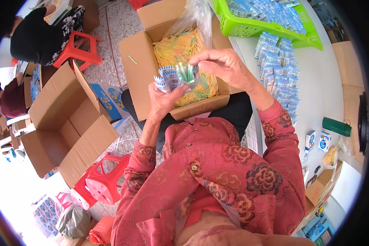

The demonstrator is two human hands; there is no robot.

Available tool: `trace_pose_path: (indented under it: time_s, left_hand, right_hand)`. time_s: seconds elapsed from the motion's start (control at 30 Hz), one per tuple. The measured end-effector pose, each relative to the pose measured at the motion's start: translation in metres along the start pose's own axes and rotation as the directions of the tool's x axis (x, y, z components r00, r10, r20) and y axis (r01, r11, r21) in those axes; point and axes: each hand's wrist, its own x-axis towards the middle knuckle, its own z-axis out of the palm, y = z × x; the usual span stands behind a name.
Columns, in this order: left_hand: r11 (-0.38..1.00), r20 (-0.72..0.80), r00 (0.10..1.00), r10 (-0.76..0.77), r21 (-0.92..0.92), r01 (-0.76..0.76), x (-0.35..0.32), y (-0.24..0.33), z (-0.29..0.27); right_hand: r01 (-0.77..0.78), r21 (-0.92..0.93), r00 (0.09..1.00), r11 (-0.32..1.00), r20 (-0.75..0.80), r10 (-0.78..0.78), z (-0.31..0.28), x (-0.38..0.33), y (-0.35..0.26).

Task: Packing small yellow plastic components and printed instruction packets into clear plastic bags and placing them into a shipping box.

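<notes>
My left hand (163, 100) is closed around a bunch of small clear plastic packets (166, 79) with blue-and-white edges. In the nearest packet, short pale-green sticks (185, 74) stand in a cluster, their upper ends showing. Beside that packet is my right hand (227, 67), its forefinger and thumb stretched toward the sticks with a gap between them; its other fingers are partly hidden. Both hands are over an open cardboard box (137, 78), which holds a heap of loose yellow and green thin sticks (174, 49).
On the white table (315, 82) at right lie strips of blue-and-white packets (279, 74), a green basket (254, 26) full of them and a green bottle (336, 127). An open cardboard box (69, 123) and red stools (108, 180) stand at left. A person (39, 37) sits far left.
</notes>
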Motion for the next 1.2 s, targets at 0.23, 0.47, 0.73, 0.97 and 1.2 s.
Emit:
trace_pose_path:
  time_s: [0.23, 0.47, 0.73, 0.97, 1.2]
  left_hand:
    - [0.998, -0.012, 0.998, -0.054, -0.032, 0.053, -0.004, 0.001, 0.001]
    - [0.988, -0.077, 0.996, 0.042, -0.148, -0.053, -0.004, 0.004, 0.011]
    - [0.983, -0.173, 0.985, 0.022, -0.175, -0.053, 0.003, 0.007, 0.022]
    - [0.985, -0.077, 0.997, 0.024, -0.167, -0.037, 0.005, 0.01, 0.02]
    - [0.978, -0.096, 0.995, -0.041, -0.206, 0.021, 0.015, 0.009, 0.019]
  right_hand:
    - [0.063, -0.17, 0.988, 0.983, -0.126, -0.085, 0.011, -0.005, 0.001]
    - [0.05, -0.278, 0.97, 0.959, -0.215, -0.113, 0.01, -0.015, -0.013]
    - [-0.091, 0.019, 0.958, 0.996, -0.27, 0.093, -0.002, -0.025, -0.013]
    - [-0.052, 0.261, 0.991, 0.964, -0.104, 0.082, -0.004, -0.009, -0.008]
    - [-0.089, 0.028, 0.989, 0.996, -0.116, 0.092, -0.034, 0.004, -0.018]
